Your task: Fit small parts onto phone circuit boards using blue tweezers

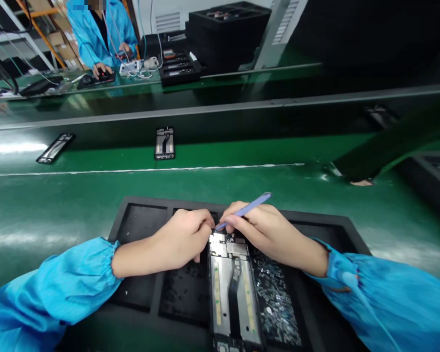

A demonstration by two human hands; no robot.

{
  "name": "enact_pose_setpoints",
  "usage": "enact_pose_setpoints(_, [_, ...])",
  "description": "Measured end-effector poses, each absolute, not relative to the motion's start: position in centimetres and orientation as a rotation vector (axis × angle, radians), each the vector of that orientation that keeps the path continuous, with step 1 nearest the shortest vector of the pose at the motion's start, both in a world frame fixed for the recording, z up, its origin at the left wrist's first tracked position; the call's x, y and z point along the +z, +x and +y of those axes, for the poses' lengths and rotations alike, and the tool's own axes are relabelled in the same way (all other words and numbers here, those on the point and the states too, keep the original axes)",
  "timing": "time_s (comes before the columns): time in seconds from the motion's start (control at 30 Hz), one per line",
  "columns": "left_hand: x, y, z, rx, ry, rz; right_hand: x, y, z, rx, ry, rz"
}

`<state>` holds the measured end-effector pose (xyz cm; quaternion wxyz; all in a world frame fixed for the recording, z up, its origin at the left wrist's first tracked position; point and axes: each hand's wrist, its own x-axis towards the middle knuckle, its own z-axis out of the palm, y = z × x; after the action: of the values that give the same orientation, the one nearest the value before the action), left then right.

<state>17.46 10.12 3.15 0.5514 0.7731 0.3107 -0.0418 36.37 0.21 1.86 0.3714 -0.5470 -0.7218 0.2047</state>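
An opened phone body [223,288] with bare metal, a black ribbon cable and yellow strips rests across a black foam tray [156,293]. At its top left corner my left hand [185,237] is closed, thumb and fingers pinched together; whatever they hold is too small or hidden. My right hand [264,227] grips a thin purple pen-like tool [254,204], with its lower tip at the phone's top edge. Right of the phone, a tray compartment holds many small shiny parts [278,303].
Two more opened phone bodies, one upright [165,143] and one slanted [55,148], lie beyond on the green bench [77,195]. A dark post [385,144] stands at right. Across the bench, a co-worker in blue [102,34] sits near stacked black trays [227,36].
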Motion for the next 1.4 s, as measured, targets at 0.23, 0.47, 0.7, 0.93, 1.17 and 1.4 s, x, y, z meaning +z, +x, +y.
enact_pose_setpoints(0.23, [2.1,18.2,10.3,-0.194,1.552,0.752,2.2,36.7,0.0,0.494,-1.425,-1.941])
enact_pose_setpoints(0.47, [1.2,18.7,10.7,-0.174,1.421,0.771,2.1,37.0,0.1,0.446,-1.35,-2.042])
enact_pose_setpoints(0.7, [1.3,18.7,10.3,-0.152,1.419,0.79,2.0,37.1,0.1,0.408,-1.33,-1.924])
enact_pose_setpoints(0.93, [1.3,18.8,10.3,-0.153,1.406,0.833,1.7,36.7,-0.2,0.48,-1.299,-1.827])
enact_pose_setpoints(1.17, [1.8,18.7,9.7,-0.157,1.457,0.918,2.7,37.3,0.2,0.52,-1.387,-1.481])
enact_pose_setpoints(1.4, [1.8,18.6,10.3,-0.13,1.583,0.905,2.0,46.2,-7.0,0.095,-1.701,-0.828])
